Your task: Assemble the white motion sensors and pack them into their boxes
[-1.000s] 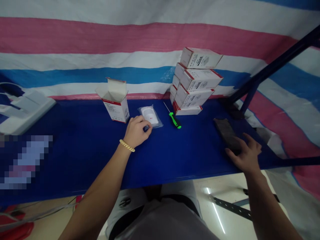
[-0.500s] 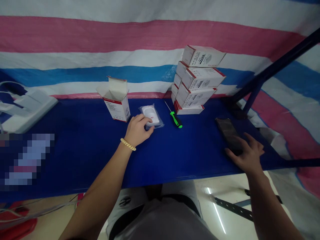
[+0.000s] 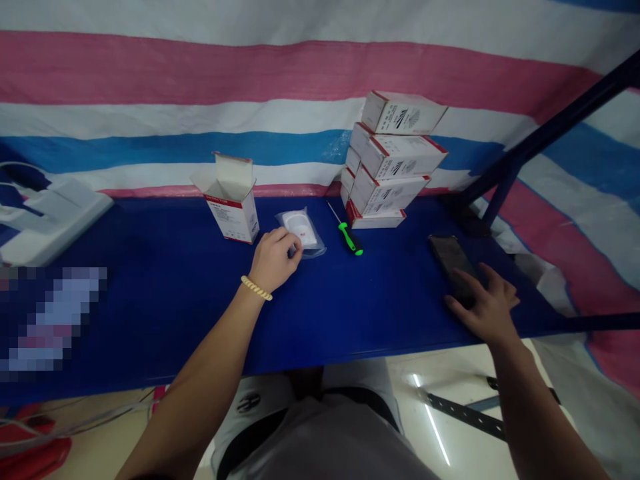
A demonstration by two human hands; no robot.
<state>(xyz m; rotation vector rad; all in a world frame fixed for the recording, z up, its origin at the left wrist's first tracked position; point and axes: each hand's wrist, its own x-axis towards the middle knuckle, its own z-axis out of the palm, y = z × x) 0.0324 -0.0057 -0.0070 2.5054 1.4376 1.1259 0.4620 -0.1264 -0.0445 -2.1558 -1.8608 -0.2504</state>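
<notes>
My left hand (image 3: 273, 259), with a beaded bracelet at the wrist, rests on the blue table (image 3: 165, 300) and pinches the near corner of a clear plastic bag (image 3: 301, 231) that holds a white device. An open white and red box (image 3: 231, 199) stands upright just left of the bag. My right hand (image 3: 485, 307) lies with spread fingers on the near end of a dark phone (image 3: 451, 263) at the table's right side. A green-handled screwdriver (image 3: 346, 235) lies between the bag and the phone.
Several closed white and red boxes (image 3: 393, 160) are stacked at the back, against the striped tarp. A white device (image 3: 47, 217) sits at the far left. A dark blue metal brace (image 3: 540, 137) rises at the right. The table's front edge is close to my body.
My left fingers have closed a little tighter on the bag's corner. My right hand has slid slightly left on the phone. Otherwise only the view has shifted.
</notes>
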